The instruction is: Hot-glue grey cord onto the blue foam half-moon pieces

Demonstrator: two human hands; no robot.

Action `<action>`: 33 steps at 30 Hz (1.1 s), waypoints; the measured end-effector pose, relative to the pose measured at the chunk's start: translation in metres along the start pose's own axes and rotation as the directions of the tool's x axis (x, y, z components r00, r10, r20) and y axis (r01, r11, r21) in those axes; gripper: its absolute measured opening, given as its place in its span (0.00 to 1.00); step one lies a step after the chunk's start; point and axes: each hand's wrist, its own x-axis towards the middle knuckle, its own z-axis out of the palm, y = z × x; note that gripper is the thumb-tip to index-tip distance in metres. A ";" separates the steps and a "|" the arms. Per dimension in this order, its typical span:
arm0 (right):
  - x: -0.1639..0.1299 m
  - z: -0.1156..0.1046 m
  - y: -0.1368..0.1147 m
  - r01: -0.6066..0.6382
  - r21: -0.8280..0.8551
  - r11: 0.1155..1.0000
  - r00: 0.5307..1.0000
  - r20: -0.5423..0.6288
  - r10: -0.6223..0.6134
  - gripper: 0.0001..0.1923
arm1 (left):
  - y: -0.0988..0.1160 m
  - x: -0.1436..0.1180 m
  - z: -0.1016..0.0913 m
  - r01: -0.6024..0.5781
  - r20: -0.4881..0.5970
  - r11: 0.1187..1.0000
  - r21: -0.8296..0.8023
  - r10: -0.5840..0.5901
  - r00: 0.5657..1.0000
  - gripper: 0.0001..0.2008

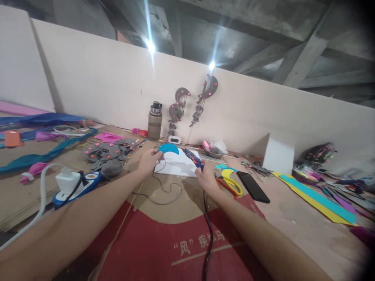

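Between the fingers of my left hand (pixel 150 159) is a blue crescent-shaped cutout (pixel 169 148), its free end reaching right over a white sheet of paper (pixel 172 167). A thin grey cord (pixel 171 191) trails from below that hand across the cardboard. My right hand (pixel 207 177) is wrapped round a dark blue glue gun (pixel 193 158), whose nozzle points up and left toward the crescent, apart from it. The gun's black cable (pixel 208 234) runs down toward me. Just right of this hand lie yellow-handled scissors (pixel 233 182) and a yellow crescent piece (pixel 227 172).
A black phone (pixel 253 187) lies right of the scissors. A water bottle (pixel 155 121) stands at the back by the wall, beside a small white digital clock (pixel 174 139). At left are a power strip (pixel 92 177), grey yarn (pixel 111 169) and decorated grey crescents (pixel 101 152). Coloured strips (pixel 319 198) lie right.
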 end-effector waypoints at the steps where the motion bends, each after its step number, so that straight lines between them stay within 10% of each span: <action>1: -0.003 -0.002 0.000 0.000 0.005 1.000 1.000 0.010 0.000 0.23 | 0.000 -0.001 -0.001 0.003 -0.004 1.000 0.004 -0.003 1.000 0.14; 18: 0.009 -0.007 -0.003 -0.053 -0.049 0.997 0.996 -0.071 0.049 0.22 | 0.013 -0.014 0.000 -0.036 -0.029 0.997 0.064 0.038 0.999 0.16; 27: -0.020 -0.012 -0.025 -0.005 -0.391 0.921 0.974 0.208 0.094 0.21 | 0.022 -0.024 0.004 -0.033 0.010 0.994 0.105 0.033 0.999 0.16; 33: -0.012 -0.064 -0.004 0.196 -0.588 0.785 0.956 0.292 -0.020 0.15 | 0.018 -0.022 0.004 -0.021 -0.019 0.999 0.025 0.022 1.000 0.16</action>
